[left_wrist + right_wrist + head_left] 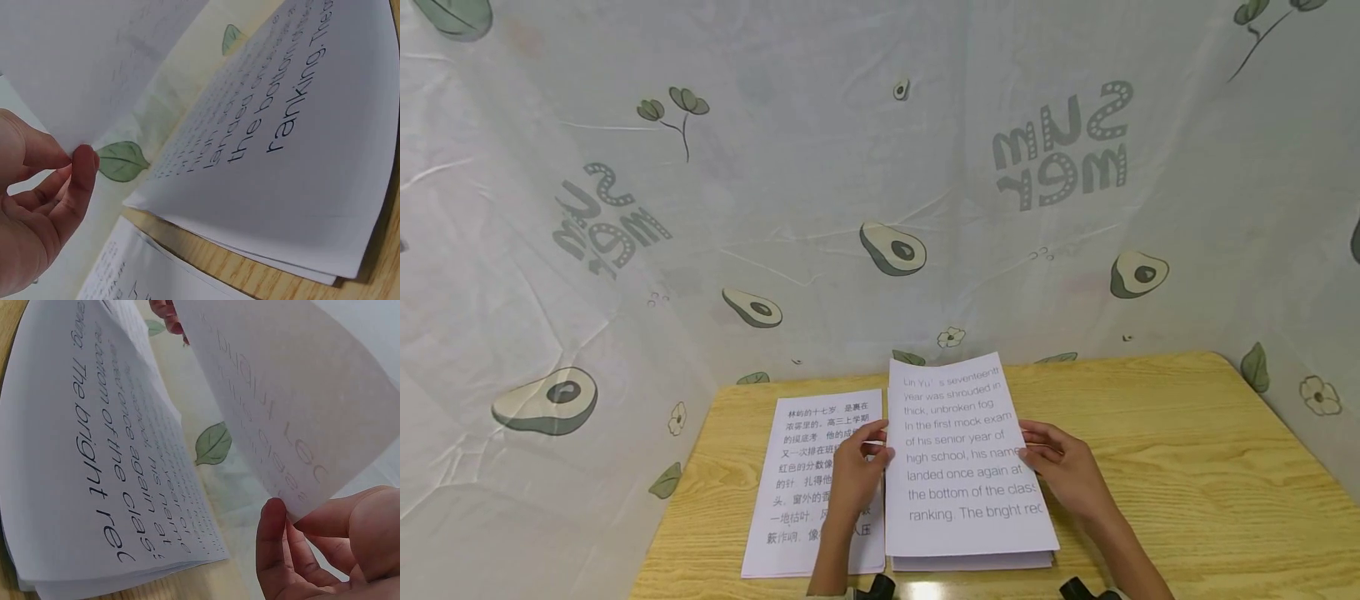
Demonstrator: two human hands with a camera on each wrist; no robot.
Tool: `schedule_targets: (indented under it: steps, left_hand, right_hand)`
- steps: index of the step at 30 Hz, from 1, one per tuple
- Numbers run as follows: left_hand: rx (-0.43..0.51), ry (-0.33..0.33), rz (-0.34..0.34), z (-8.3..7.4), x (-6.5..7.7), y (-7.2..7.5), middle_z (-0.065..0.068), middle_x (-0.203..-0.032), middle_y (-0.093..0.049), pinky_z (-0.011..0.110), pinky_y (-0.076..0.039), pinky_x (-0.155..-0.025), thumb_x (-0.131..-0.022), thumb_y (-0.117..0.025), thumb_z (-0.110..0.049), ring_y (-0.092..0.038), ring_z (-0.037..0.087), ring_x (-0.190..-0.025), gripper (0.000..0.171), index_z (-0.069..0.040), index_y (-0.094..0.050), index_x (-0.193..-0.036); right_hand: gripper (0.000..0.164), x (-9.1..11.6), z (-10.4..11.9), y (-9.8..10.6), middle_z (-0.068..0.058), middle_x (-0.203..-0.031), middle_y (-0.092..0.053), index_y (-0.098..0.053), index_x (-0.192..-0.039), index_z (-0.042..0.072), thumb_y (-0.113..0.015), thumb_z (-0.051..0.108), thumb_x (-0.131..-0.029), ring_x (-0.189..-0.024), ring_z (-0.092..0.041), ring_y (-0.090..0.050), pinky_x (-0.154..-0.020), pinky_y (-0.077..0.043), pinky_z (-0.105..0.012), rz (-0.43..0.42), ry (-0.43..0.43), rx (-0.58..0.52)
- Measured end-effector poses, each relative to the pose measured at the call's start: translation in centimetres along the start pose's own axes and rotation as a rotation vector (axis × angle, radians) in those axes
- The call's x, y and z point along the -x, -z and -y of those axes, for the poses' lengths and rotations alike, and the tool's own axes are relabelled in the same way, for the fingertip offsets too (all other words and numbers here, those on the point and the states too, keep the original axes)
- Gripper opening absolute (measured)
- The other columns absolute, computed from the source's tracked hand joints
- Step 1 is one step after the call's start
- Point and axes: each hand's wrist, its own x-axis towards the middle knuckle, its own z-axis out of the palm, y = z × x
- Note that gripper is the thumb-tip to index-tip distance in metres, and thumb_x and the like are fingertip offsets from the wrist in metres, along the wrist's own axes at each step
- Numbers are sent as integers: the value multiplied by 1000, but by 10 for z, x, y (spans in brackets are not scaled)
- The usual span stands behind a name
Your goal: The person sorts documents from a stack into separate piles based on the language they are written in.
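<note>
Both hands hold up one white sheet (958, 454) printed with large English text, raised over a stack of paper. My left hand (856, 475) pinches its left edge between thumb and fingers, as the left wrist view shows at the sheet's corner (103, 69). On the opposite edge my right hand (1067, 471) pinches with thumb and forefinger; print shows through the paper (294, 394) there. Under it lies the stack of English-printed sheets (269, 206), its pages slightly bowed. Left of that, a stack with Chinese text (808, 467) lies flat, partly covered by my left hand and forearm.
The papers lie on a yellow wood-grain table (1187, 467). A pale curtain (820, 183) with avocado and leaf prints hangs behind the table's back edge and along both sides. The two stacks lie side by side, close together.
</note>
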Motion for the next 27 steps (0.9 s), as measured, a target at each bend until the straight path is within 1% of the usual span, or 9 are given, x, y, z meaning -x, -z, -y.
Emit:
schedule_targets:
  steps: [3,7,13,16,20,23,27]
  left_hand:
    - [37,3,3,-1,0,1,7,-116,-74,20,-58,-78,-90,-77,1,-70,15,-97,47,-14,-74,-134]
    - [107,11,10,-3,1,2,10,-118,-73,20,-60,-76,-90,-76,2,-70,17,-97,46,-12,-74,-134]
    - [240,35,39,-4,2,0,14,-123,-70,21,-61,-77,-92,-75,2,-69,16,-97,47,-10,-73,-137]
    - [294,39,67,-4,3,-3,16,-125,-67,21,-61,-77,-93,-75,1,-69,15,-96,47,-9,-71,-138]
    - [346,40,84,-5,4,-9,17,-124,-65,22,-61,-77,-93,-74,1,-69,16,-95,47,-7,-70,-139]
    - [378,63,77,-6,4,-14,17,-122,-65,23,-62,-78,-93,-74,3,-69,16,-94,46,-7,-71,-138]
    - [373,85,63,-9,6,-26,14,-121,-66,24,-63,-78,-93,-74,3,-70,14,-92,45,-8,-72,-137]
  right_hand:
    - [54,0,0,1,-25,-150,-59,-53,-154,-1,-69,11,-104,-106,7,-65,-88,-59,-16,9,-20,-30]
    - [55,-1,0,3,-25,-150,-58,-51,-155,-1,-69,12,-105,-105,8,-66,-89,-59,-17,14,-42,-65]
    - [58,-1,-2,10,-23,-153,-55,-48,-159,2,-68,16,-106,-107,5,-68,-91,-59,-19,31,-88,-127]
    - [59,0,-4,15,-18,-152,-58,-47,-160,5,-68,20,-107,-107,1,-70,-91,-58,-19,32,-105,-144]
    - [61,0,-5,22,-8,-142,-65,-47,-160,5,-69,23,-106,-105,-3,-71,-90,-59,-21,33,-108,-158]
    - [63,0,-6,28,-2,-136,-67,-47,-160,3,-70,23,-105,-104,-4,-71,-90,-60,-21,39,-104,-155]
    - [63,1,-9,38,0,-135,-67,-45,-160,1,-69,23,-106,-104,-3,-72,-89,-60,-21,47,-91,-136]
